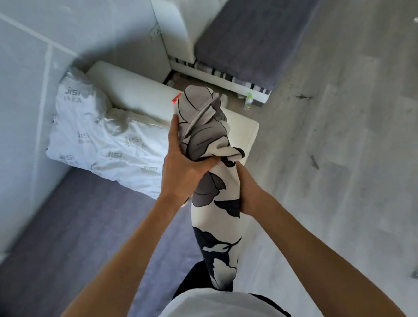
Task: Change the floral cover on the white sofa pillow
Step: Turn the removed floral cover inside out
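Both hands, left hand (179, 170) and right hand (249, 192), gripping bunched floral cover (212, 183); soft, light, limp fabric, likely handling best taken by opening edge.

Cover (211, 183) patterned in white with grey and black flowers, pillow (106, 139) seen as white with grey lettering, sofa cushion (67, 244) coloured grey-purple, floor (352, 147) rendered pale grey

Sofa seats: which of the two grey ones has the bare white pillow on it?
The near seat, lower left by the wall. The pillow lies at its far end; the far seat at the top carries none.
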